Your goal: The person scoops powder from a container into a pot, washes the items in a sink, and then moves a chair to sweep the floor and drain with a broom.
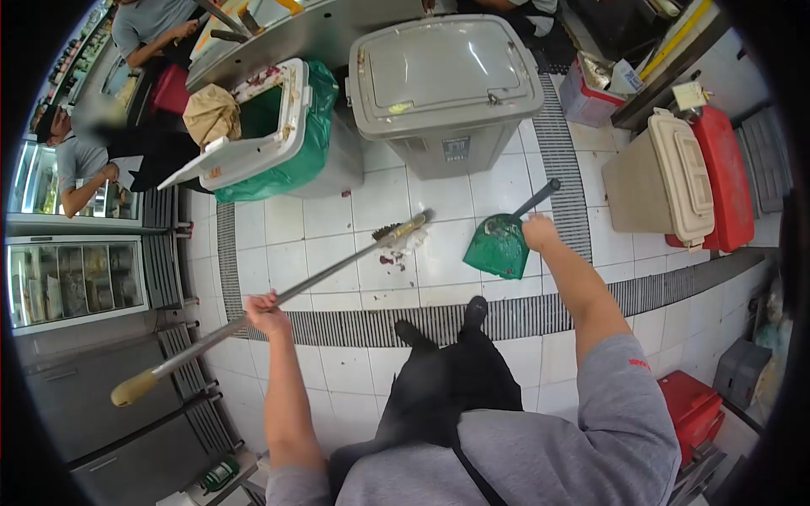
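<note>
My left hand (266, 314) is closed around the metal pole of a broom (329, 271), which slants across the tiles from lower left to upper right. The broom's head, seen edge-on, rests on the floor beside a small heap of dark and pale debris (396, 255). To the right of that heap is a green dustpan (496, 250), dirty inside, with a dark handle. My right hand (540, 232) is closed at the base of this handle; its fingers are partly hidden. A gap of white tile lies between broom head and pan.
Ahead stand a lidded grey bin (447, 110) and an open bin with a green liner (283, 173). Slotted drain grates (363, 329) cross the floor. Beige (654, 181) and red containers are on the right. A person (84, 160) works at far left, by glass-door fridges.
</note>
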The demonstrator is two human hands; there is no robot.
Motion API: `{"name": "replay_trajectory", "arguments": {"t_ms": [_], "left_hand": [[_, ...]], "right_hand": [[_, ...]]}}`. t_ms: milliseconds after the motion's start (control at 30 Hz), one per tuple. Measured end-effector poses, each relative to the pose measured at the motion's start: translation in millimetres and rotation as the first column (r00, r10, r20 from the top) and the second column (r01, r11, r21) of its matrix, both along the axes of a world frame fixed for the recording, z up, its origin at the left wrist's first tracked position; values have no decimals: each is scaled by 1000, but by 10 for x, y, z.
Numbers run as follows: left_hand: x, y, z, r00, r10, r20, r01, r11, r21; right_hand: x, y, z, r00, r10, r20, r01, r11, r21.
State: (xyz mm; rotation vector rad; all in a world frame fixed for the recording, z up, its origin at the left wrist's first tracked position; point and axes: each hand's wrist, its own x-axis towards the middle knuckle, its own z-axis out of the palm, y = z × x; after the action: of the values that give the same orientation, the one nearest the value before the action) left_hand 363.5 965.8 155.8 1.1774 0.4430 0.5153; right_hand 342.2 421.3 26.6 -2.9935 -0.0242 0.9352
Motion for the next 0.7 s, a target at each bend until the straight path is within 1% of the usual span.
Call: {"name": "replay_trajectory", "arguments": {"t_ms": [33, 67, 100, 133, 167, 200, 233, 267, 300, 333, 367, 400, 433, 500, 533, 600, 633, 700], "left_hand": [[49, -39, 171, 998, 43, 38, -43, 999, 2], [85, -81, 394, 993, 86, 78, -87, 996, 2], [100, -39, 617, 990, 85, 110, -92, 994, 58], [115, 25, 866, 986, 83, 144, -100, 988, 115], [102, 58, 1142, 980, 110, 166, -124, 989, 80], [49, 206, 1371, 976, 106, 192, -117, 992, 46], [-18, 160, 1673, 962, 188, 198, -187, 982, -25], [-121, 337, 1852, 953, 190, 235, -189, 982, -25], [-251, 468, 2024, 949, 213, 231, -223, 975, 20], [-389, 614, 2142, 942, 220, 252, -239, 970, 47], [-568, 881, 2208, 946, 172, 275, -204, 975, 93], [-694, 860, 2285, 928, 247, 277, -288, 950, 119], [-818, 871, 2317, 915, 310, 259, -356, 921, 156], [-1035, 1019, 2264, 889, 395, 232, -440, 877, 192], [-1152, 1091, 2218, 888, 402, 224, -445, 875, 192], [-1213, 1234, 1988, 827, 530, 190, -562, 792, 238], [-1222, 1294, 1854, 825, 534, 185, -564, 792, 232], [-1236, 1392, 1590, 732, 664, 155, -673, 669, 316]], "right_hand": [[-14, -6, -2, 980, 83, 178, -87, 996, 13], [33, -5, 65, 953, 173, 249, -177, 984, -8], [132, -38, 123, 910, 264, 320, -267, 963, -36], [247, -119, 116, 859, 336, 386, -293, 941, -166], [337, -186, 73, 800, 409, 439, -307, 907, -287], [406, -324, -22, 836, 391, 385, -267, 903, -337], [486, -446, -119, 870, 363, 334, -224, 894, -389], [530, -463, -73, 941, 279, 193, -172, 882, -438], [554, -489, 1, 983, 177, 49, -130, 858, -497], [576, -553, -36, 983, 176, 44, -132, 859, -496], [572, -640, -78, 995, 49, -84, -79, 910, -407], [582, -736, -100, 974, -67, -214, -7, 944, -329], [516, -798, -120, 973, -60, -224, -19, 943, -334], [511, -891, -94, 991, 110, -74, -126, 950, -284], [510, -857, 14, 990, 116, -81, -135, 948, -287], [595, -808, 271, 996, -76, -48, 65, 978, -200], [613, -797, 326, 996, -74, -48, 62, 976, -209], [655, -760, 390, 975, -219, -44, 210, 964, -164]]}}
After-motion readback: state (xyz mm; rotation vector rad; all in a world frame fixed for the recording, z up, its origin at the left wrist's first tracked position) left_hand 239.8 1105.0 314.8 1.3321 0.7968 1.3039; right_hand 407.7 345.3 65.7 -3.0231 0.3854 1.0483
